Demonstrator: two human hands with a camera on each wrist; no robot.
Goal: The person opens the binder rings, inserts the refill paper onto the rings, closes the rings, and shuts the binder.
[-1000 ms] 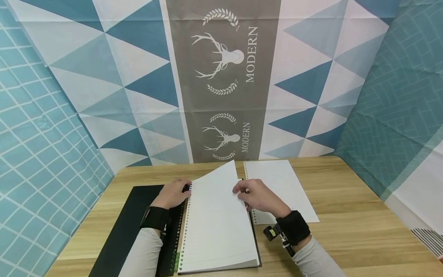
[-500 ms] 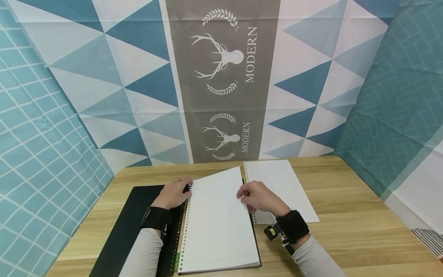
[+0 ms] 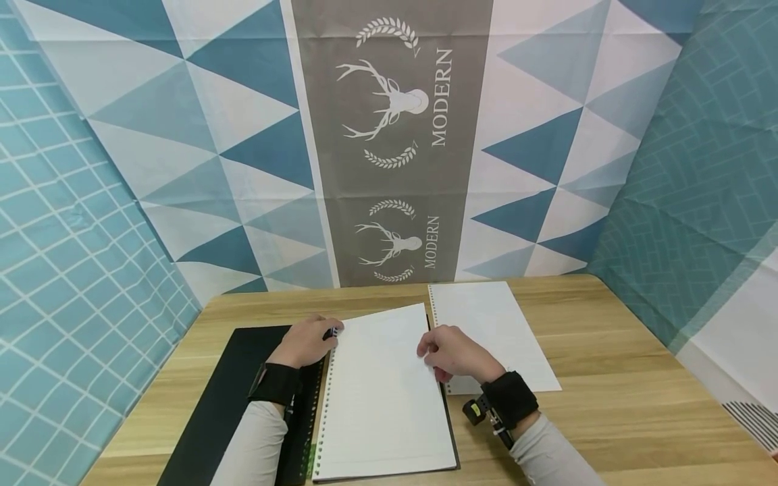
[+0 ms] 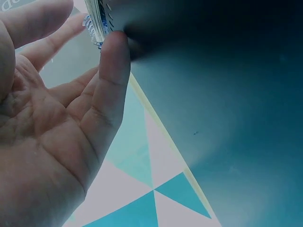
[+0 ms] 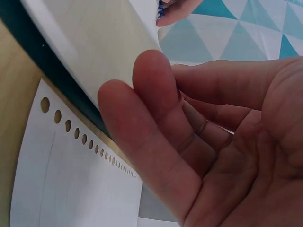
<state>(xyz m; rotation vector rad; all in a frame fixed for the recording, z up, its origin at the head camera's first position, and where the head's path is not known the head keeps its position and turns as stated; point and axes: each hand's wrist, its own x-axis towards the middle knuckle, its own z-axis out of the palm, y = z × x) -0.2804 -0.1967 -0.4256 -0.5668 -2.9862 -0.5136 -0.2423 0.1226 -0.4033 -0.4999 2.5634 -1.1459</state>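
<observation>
Tugging risked tearing the page (image 3: pixel 383 391) at its rings (image 3: pixel 323 412): right fingers (image 5: pixel 136 123) nearly closed, pinching its edge, left fingers (image 4: pixel 113 66) curled round the rings.

The right hand (image 5: pixel 213 149) shows its palm, thumb and bent fingers meeting at the free edge of a stack of white paper pages (image 5: pixel 87 40), above a dark teal cover (image 5: pixel 32 49). Below lies a loose white paper sheet (image 5: pixel 78 184) with a row of punched holes along one edge, on the pale wooden counter (image 5: pixel 12 99). At the top, part of the left hand (image 5: pixel 182 9) touches a blue coil (image 5: pixel 161 9); behind is cloth (image 5: pixel 232 33) patterned with teal and white triangles.
</observation>
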